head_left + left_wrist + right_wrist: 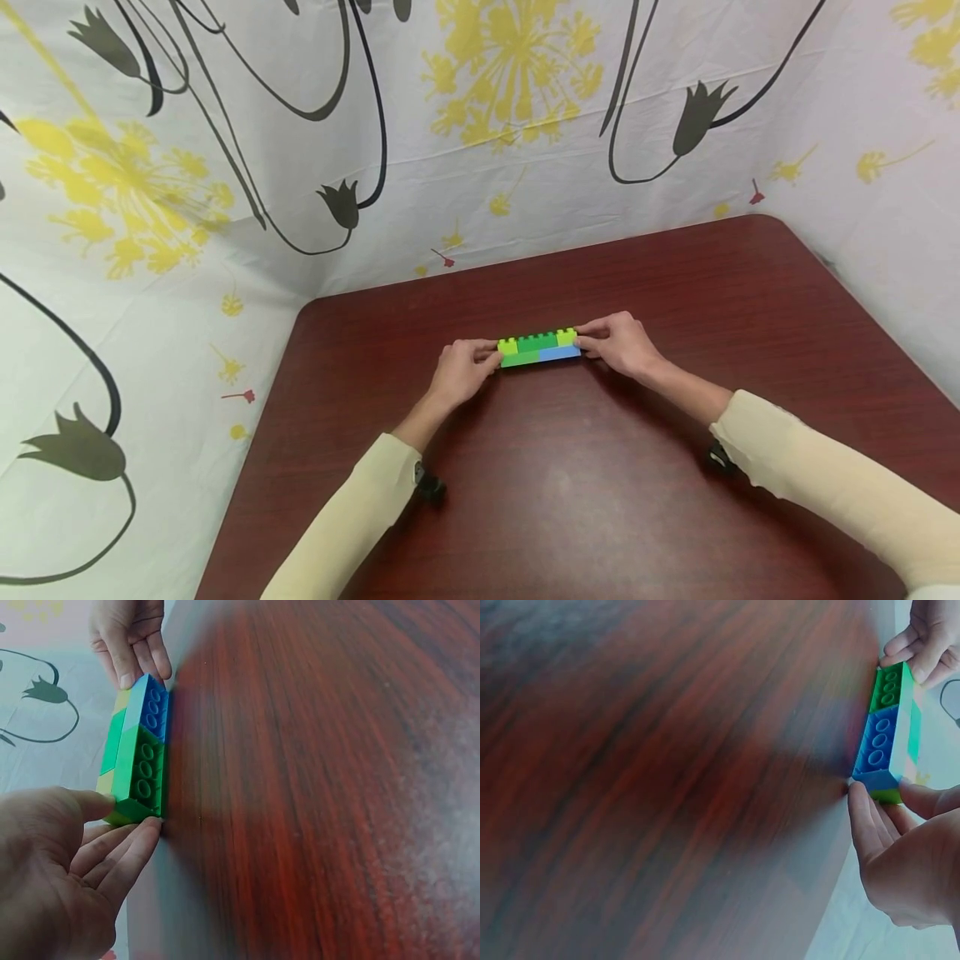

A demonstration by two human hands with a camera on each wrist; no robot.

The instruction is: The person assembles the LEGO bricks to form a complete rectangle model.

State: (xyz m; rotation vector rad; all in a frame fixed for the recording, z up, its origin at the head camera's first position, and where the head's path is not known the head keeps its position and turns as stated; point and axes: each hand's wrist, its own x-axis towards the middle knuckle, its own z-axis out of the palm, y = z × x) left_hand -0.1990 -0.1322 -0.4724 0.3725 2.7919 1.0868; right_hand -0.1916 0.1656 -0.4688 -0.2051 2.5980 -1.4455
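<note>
A bar of toy building bricks [537, 348] is held between both hands over the table. Its upper row has a dark green brick [535, 342] between two lime ones; the lower row joins a green brick [129, 761] and a blue brick [878, 742]. Studs show on top in the head view, and hollow undersides face both wrist cameras. My left hand [460, 372] pinches the green end between thumb and fingers. At the blue end, my right hand [624, 344] pinches the bar the same way. Whether its lower edge touches the table is unclear.
The dark red wooden table [540, 483] has rounded far corners. Behind it and to both sides hangs white cloth [420, 192] with yellow and grey flower prints. Dark wrist cameras sit under both cream sleeves [367, 492].
</note>
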